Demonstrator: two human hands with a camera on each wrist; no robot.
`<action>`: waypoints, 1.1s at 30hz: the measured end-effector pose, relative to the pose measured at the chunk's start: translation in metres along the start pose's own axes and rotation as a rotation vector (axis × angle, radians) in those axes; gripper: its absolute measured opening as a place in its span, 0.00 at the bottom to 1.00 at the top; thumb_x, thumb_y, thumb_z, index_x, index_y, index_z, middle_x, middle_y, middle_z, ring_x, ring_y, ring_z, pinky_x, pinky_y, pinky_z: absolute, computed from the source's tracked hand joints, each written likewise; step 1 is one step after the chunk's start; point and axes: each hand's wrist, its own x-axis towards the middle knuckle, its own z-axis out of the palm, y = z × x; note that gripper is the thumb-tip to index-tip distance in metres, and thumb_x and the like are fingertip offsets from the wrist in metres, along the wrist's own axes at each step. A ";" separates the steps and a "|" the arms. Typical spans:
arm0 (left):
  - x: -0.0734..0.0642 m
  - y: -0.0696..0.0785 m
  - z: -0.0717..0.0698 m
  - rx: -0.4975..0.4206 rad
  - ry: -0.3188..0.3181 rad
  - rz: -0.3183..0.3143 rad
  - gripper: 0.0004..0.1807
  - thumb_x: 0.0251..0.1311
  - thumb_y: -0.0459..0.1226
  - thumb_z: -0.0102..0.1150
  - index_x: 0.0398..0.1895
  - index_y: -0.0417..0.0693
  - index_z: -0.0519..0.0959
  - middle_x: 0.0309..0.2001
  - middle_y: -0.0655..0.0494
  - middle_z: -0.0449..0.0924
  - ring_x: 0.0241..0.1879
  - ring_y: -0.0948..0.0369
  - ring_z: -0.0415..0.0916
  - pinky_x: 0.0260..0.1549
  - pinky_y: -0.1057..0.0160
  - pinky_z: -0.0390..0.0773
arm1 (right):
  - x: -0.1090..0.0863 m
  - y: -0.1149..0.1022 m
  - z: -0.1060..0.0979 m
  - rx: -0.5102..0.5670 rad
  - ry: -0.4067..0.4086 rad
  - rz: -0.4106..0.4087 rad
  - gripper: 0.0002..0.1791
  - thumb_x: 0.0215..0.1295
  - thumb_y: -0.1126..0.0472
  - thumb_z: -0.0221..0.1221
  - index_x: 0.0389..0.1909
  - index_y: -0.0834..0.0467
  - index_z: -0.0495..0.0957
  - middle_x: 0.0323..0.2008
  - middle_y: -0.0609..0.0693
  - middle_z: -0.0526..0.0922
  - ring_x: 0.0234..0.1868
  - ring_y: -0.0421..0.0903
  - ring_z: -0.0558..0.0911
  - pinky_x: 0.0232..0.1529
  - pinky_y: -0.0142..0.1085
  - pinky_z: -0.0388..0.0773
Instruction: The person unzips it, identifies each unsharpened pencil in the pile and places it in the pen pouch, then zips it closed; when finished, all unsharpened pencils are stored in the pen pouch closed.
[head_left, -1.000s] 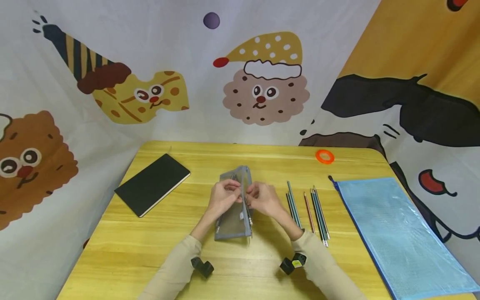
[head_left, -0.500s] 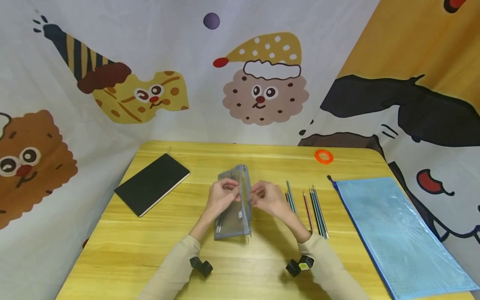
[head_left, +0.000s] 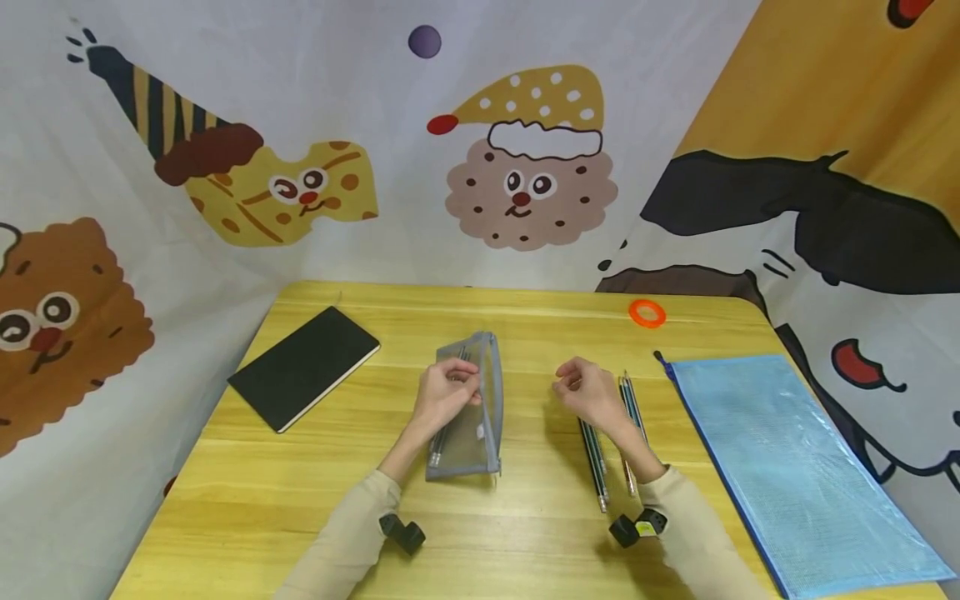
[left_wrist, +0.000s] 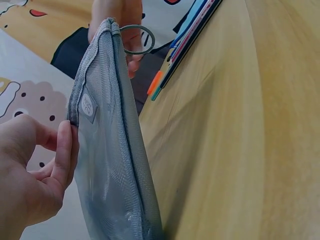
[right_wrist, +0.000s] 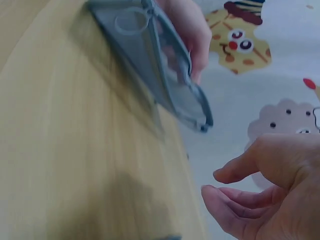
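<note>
My left hand (head_left: 448,393) pinches one top edge of a grey mesh pencil pouch (head_left: 468,446), which stands on its side with its zipped mouth parted. Pencils (head_left: 437,446) show through its mesh. In the left wrist view, the thumb and fingers grip the seam beside a small label (left_wrist: 88,106). My right hand (head_left: 592,393) hovers right of the pouch, its fingers loosely bent; a gap shows between thumb and fingertips in the right wrist view, with nothing held. Below it lie several dark pencils (head_left: 594,467), partly hidden by the hand and wrist.
A black notebook (head_left: 306,367) lies at the left of the wooden table (head_left: 480,550). More pencils (head_left: 632,402) lie under the right forearm. At the right is a blue zip folder (head_left: 802,467), and an orange ring (head_left: 647,313) lies near the back edge.
My right hand has let go of the pouch's edge and moved right, over the pencils. The pouch's mouth is spread wider than a second ago. My left hand keeps its pinch.
</note>
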 end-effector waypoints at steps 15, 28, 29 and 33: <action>0.001 -0.003 0.002 0.002 -0.018 -0.019 0.11 0.59 0.29 0.59 0.44 0.34 0.82 0.36 0.42 0.85 0.21 0.63 0.83 0.30 0.57 0.92 | -0.017 0.045 -0.012 -0.096 0.008 0.061 0.13 0.63 0.67 0.58 0.46 0.69 0.77 0.37 0.61 0.84 0.36 0.51 0.83 0.30 0.36 0.83; 0.003 -0.002 0.003 -0.013 -0.024 -0.012 0.11 0.59 0.27 0.59 0.44 0.31 0.82 0.37 0.39 0.85 0.21 0.63 0.82 0.29 0.59 0.91 | -0.018 0.054 -0.006 -0.194 0.004 0.081 0.15 0.56 0.69 0.59 0.46 0.69 0.75 0.35 0.59 0.83 0.35 0.52 0.81 0.32 0.41 0.83; 0.003 -0.003 0.003 -0.014 -0.023 -0.015 0.11 0.59 0.27 0.59 0.44 0.31 0.82 0.37 0.38 0.85 0.21 0.63 0.82 0.29 0.59 0.91 | -0.018 0.053 -0.006 -0.210 0.004 0.087 0.15 0.57 0.69 0.60 0.45 0.69 0.75 0.34 0.58 0.83 0.34 0.51 0.81 0.33 0.41 0.83; 0.003 -0.003 0.003 -0.005 -0.024 -0.016 0.11 0.59 0.27 0.59 0.44 0.32 0.82 0.37 0.38 0.85 0.21 0.63 0.82 0.30 0.59 0.91 | -0.016 0.050 -0.004 -0.247 0.004 0.098 0.12 0.57 0.69 0.61 0.42 0.68 0.75 0.31 0.57 0.81 0.29 0.50 0.79 0.27 0.37 0.80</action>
